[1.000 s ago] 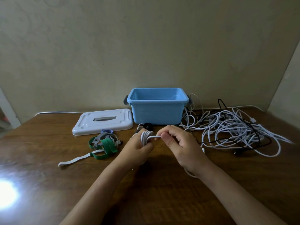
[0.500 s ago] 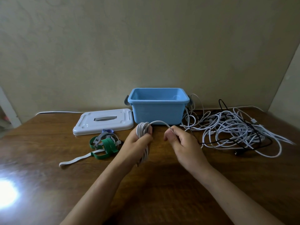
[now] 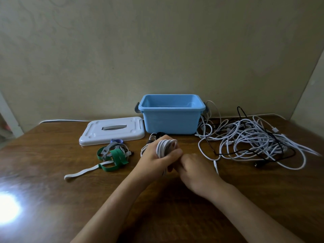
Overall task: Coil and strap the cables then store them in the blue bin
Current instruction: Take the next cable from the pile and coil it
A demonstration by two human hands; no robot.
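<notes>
My left hand (image 3: 157, 159) grips a coil of white cable (image 3: 165, 147), held upright above the table in front of the blue bin (image 3: 171, 121). My right hand (image 3: 194, 168) is pressed against the left from the right, low beside the coil; its fingers are curled, and the cable's loose end (image 3: 216, 165) trails out past it onto the table. The bin stands open at the back centre. A tangled pile of white and black cables (image 3: 254, 141) lies to its right. Green, grey and white straps (image 3: 114, 156) lie in a heap to the left.
The bin's white lid (image 3: 112, 130) lies flat left of the bin. A small coiled cable with a black part (image 3: 157, 135) sits just in front of the bin, behind my left hand. A wall closes off the table's far edge. A bright glare spot marks the near left.
My right hand has come down and leftward from the top of the coil to its lower side, laying another turn on. The coil in my left hand has shifted slightly right.
</notes>
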